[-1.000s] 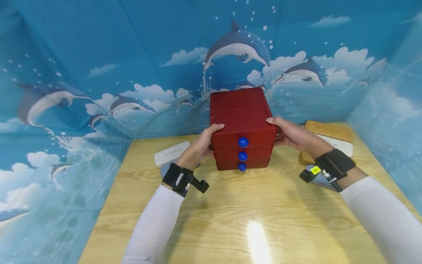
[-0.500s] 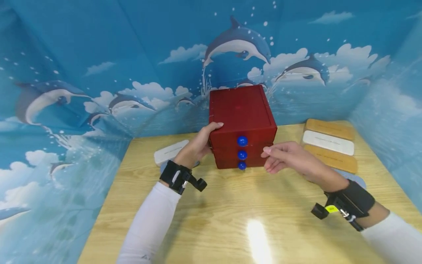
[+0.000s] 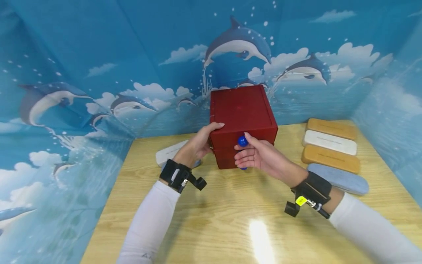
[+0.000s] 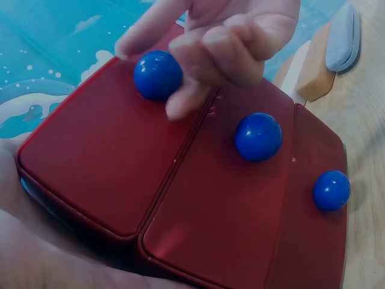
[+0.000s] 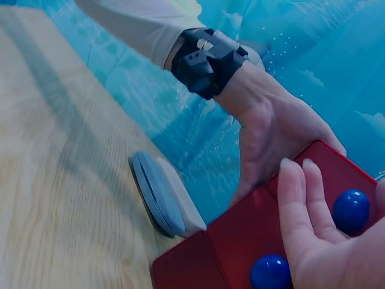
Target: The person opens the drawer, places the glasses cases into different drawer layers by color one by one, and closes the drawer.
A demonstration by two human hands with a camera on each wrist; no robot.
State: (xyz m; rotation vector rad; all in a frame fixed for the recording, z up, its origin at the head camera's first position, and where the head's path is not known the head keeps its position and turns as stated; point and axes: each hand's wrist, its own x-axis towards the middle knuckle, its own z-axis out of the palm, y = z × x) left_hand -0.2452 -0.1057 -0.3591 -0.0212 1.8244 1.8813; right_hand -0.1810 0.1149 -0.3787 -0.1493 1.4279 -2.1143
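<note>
Red drawer box (image 3: 242,110): standing on counter (image 3: 211,227) near the backdrop, all three drawers looking shut; turned front-on, presumably to bring knobs within reach.
Left hand (image 3: 199,144): gripping the box's left side, with thumb over top edge; probably bracing against sliding.
Right hand (image 3: 265,157): at the front, with thumb and a finger astride top blue knob (image 4: 157,75); cannot tell whether pinching.
Oblong cases (image 3: 330,159): four side by side at right, others at left; apparently kept aside for working room.
</note>
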